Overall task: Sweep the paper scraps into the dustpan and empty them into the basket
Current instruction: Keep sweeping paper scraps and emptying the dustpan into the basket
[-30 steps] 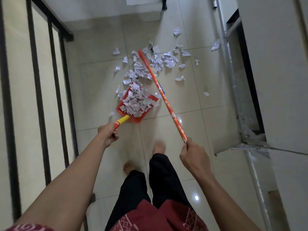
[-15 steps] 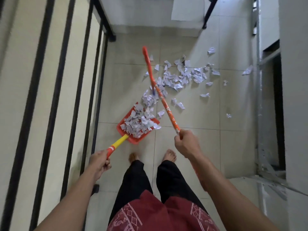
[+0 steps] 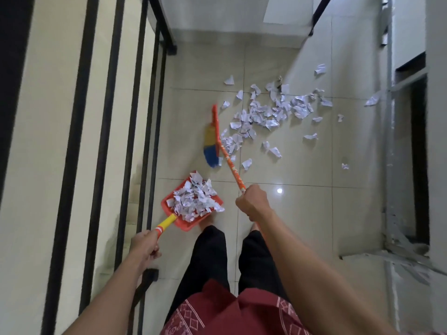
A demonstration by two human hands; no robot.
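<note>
My left hand [image 3: 145, 245] grips the yellow-and-orange handle of a red dustpan [image 3: 169, 204], which is heaped with white paper scraps [image 3: 193, 200] and sits just ahead of my feet. My right hand [image 3: 252, 201] is closed on the orange stick of a broom [image 3: 229, 163]. Its yellow and blue bristles [image 3: 210, 148] point left, beyond the dustpan. More paper scraps [image 3: 268, 113] lie strewn over the floor tiles to the right of the broom head. No basket is in view.
A black metal railing [image 3: 108, 141] runs along my left, with stairs behind it. A grey wall and a metal door frame [image 3: 389, 165] stand on the right. A step or ledge [image 3: 217, 27] closes the far end.
The dustpan has come back toward my feet with its load of scraps. The broom head has swung left, so its bristles now show. My view has shifted back from the pile.
</note>
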